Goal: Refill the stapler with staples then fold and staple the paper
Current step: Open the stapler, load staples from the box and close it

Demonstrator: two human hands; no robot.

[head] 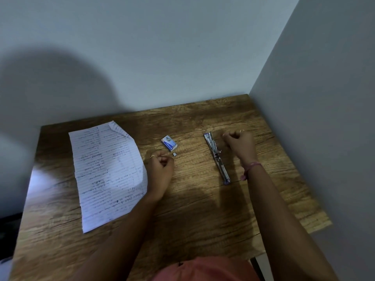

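A metal stapler lies flat on the wooden table, swung fully open into a long strip. My right hand rests just right of its far end, fingers curled, with nothing visible in it. A small blue-and-white staple box sits at the table's middle. A small strip of staples lies loose just in front of the box. My left hand rests in a loose fist right beside that strip, not gripping it. A handwritten lined paper lies flat at the left, one far corner folded over.
Grey walls close off the table at the back and along the right side. The table's left edge and a dark object on the floor show at the far left. My pink shirt fills the bottom edge.
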